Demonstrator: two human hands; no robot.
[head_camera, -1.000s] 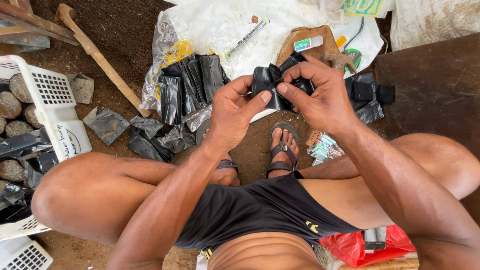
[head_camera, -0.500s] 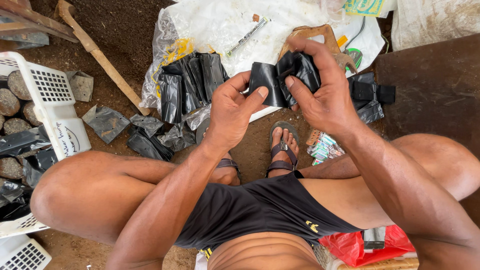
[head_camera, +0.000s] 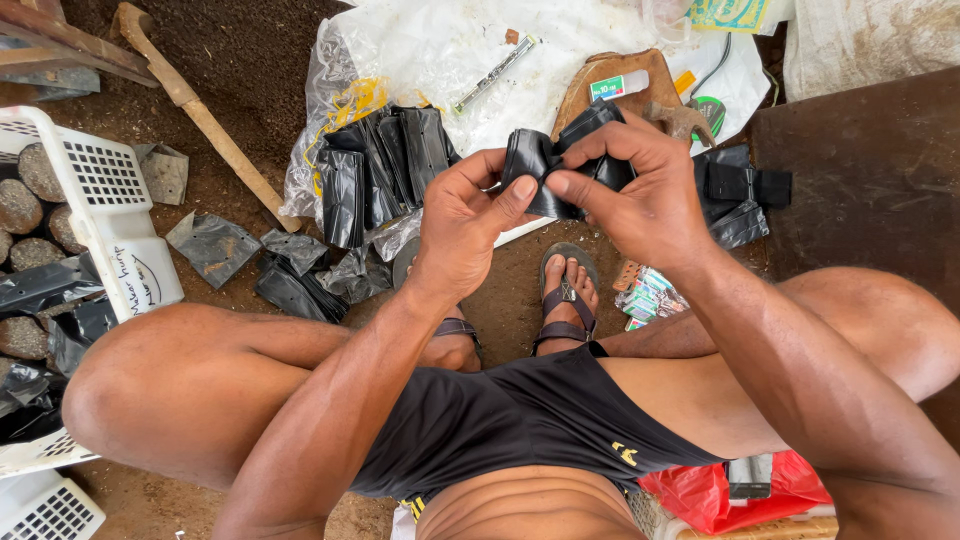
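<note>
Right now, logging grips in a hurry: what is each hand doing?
Left hand: closed, pinching the black plastic bag.
Right hand: closed on the same bag.

Take the clear plastic sheet (head_camera: 440, 50) as your reference. The stack of folded bags (head_camera: 375, 170) lies on its near edge. The wooden handle (head_camera: 200, 110) lies to its left, the basket (head_camera: 95, 200) farther left. Your sandalled foot (head_camera: 565, 290) rests just below it.
</note>
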